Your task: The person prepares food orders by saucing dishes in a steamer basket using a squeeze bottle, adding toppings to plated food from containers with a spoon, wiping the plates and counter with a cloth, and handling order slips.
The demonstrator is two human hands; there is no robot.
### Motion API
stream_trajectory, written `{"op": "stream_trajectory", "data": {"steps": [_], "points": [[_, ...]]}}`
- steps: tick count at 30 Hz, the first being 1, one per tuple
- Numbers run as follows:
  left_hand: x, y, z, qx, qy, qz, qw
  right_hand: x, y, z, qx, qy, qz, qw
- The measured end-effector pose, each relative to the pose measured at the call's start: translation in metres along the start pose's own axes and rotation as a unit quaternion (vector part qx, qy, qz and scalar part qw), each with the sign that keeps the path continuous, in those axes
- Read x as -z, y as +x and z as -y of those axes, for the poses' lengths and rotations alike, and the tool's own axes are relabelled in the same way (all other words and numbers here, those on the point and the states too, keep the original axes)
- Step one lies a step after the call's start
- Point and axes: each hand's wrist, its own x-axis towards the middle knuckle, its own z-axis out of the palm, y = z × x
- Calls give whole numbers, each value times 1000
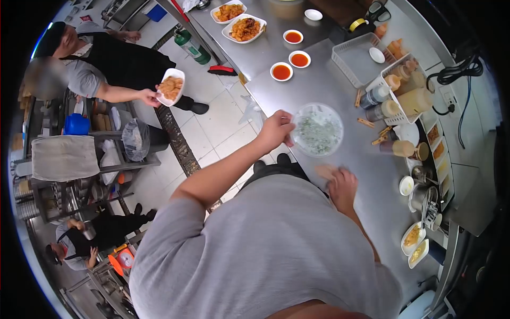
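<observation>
My left hand [277, 130] grips the left rim of a round, clear plastic container [317, 130] with finely chopped green bits showing inside. The container is over the steel counter, near its edge. Lower right of it, close to my body, my right hand [342, 187] is by the counter edge. Its fingers are smeared by motion, with a blurred pinkish shape beside them, so I cannot make out whether it holds anything. Beyond the container stand small white bowls of red-orange sauce [281, 71].
Farther along the steel counter [265, 98] are dishes of saucy food [244, 29]. At right stand a white plastic basket [355, 64], squeeze bottles [390, 109] and clothespins [365, 123]. A co-worker [122, 58] at left holds a white food dish [171, 86]; another person [87, 234] stands lower left.
</observation>
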Motion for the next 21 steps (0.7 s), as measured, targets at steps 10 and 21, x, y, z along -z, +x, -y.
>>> {"op": "stream_trajectory", "data": {"steps": [10, 21], "points": [[-60, 3, 44, 16, 47, 74, 996, 20, -84, -35, -198, -73, -88, 973], [51, -42, 36, 136, 280, 138, 940, 5, 6, 21, -77, 113, 21, 990]]}}
